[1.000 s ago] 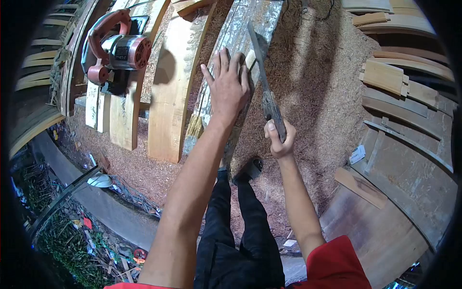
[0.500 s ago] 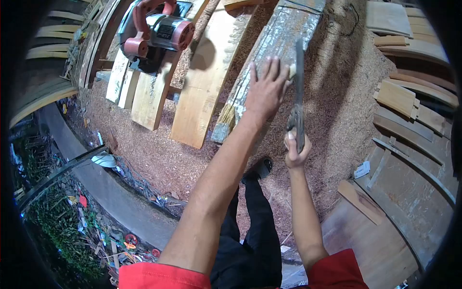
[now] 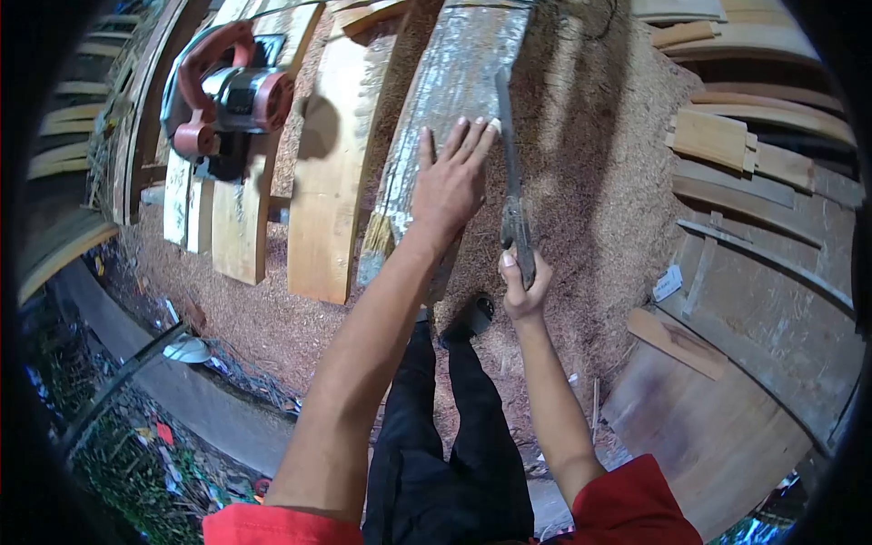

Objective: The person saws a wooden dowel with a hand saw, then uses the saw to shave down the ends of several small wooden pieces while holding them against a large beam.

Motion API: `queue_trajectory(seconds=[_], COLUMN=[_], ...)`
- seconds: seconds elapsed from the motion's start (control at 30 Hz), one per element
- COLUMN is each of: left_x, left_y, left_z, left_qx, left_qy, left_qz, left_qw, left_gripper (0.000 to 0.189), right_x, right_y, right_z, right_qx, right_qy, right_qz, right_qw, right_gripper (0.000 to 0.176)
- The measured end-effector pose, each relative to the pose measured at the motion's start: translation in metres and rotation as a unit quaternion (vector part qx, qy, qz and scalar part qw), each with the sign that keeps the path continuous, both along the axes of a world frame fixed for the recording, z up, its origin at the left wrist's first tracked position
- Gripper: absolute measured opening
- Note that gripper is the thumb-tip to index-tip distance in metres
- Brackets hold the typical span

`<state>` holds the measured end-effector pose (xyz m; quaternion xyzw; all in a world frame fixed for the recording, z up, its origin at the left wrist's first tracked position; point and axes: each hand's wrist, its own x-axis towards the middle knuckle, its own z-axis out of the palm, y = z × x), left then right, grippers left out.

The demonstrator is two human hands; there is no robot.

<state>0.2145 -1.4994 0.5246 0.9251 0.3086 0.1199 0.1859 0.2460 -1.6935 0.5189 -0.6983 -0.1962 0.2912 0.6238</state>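
Observation:
My left hand [image 3: 449,189] lies palm down near the right edge of a weathered, paint-smeared plank [image 3: 463,54], fingers stretched and slightly apart. A small pale bit shows at its fingertips. My right hand [image 3: 527,286] is closed round the handle of a handsaw [image 3: 511,154], its narrow grey blade seen nearly edge-on. The blade points away from me and runs along the plank's right side, close beside my left fingertips. Below the hands, my legs and a dark sandal [image 3: 470,318] stand on the sawdust.
A red circular saw [image 3: 232,95] rests on light boards at the left. Another pale board [image 3: 329,200] lies between it and the weathered plank. Sawdust [image 3: 599,182] covers the ground. Stacked wooden pieces [image 3: 713,141] line the right side, and a concrete kerb [image 3: 209,400] curves at lower left.
The whole view has shifted, so the plank, boards and both hands appear further left. The handsaw now leans more to the left at its tip. My left hand stays on the plank.

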Motion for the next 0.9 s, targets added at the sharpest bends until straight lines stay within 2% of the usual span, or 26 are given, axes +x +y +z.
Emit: queue_trajectory(seconds=[0.07, 0.23, 0.47, 0.67, 0.77, 0.87, 0.9], left_x=[0.001, 0.002, 0.001, 0.002, 0.003, 0.004, 0.007], left_y=[0.001, 0.003, 0.005, 0.006, 0.006, 0.005, 0.010], left_z=[0.002, 0.001, 0.001, 0.004, 0.002, 0.001, 0.002], left_qx=[-0.003, -0.005, 0.003, -0.023, -0.025, -0.018, -0.011], left_qy=[0.002, 0.029, 0.042, 0.016, 0.009, 0.012, 0.006], left_qz=[-0.001, -0.011, -0.018, -0.010, -0.011, -0.006, -0.008], left_qw=[1.000, 0.999, 0.999, 1.000, 1.000, 1.000, 1.000], left_gripper=[0.055, 0.068, 0.069, 0.058, 0.058, 0.056, 0.055], right_x=[-0.004, -0.001, 0.003, -0.001, 0.012, -0.009, -0.016], right_y=[0.002, 0.007, 0.004, -0.001, 0.020, -0.017, -0.024], right_z=[0.003, -0.005, 0.002, 0.007, -0.006, -0.001, 0.008], right_qx=[-0.017, -0.021, -0.035, -0.017, -0.052, 0.000, 0.001], right_qy=[-0.015, -0.057, -0.036, -0.052, -0.023, -0.094, -0.085], right_qz=[-0.007, 0.001, 0.001, 0.017, 0.005, 0.004, -0.013], right_qw=[1.000, 0.998, 0.999, 0.998, 0.998, 0.996, 0.996], right_gripper=[0.018, 0.019, 0.019, 0.016, 0.014, 0.016, 0.018])
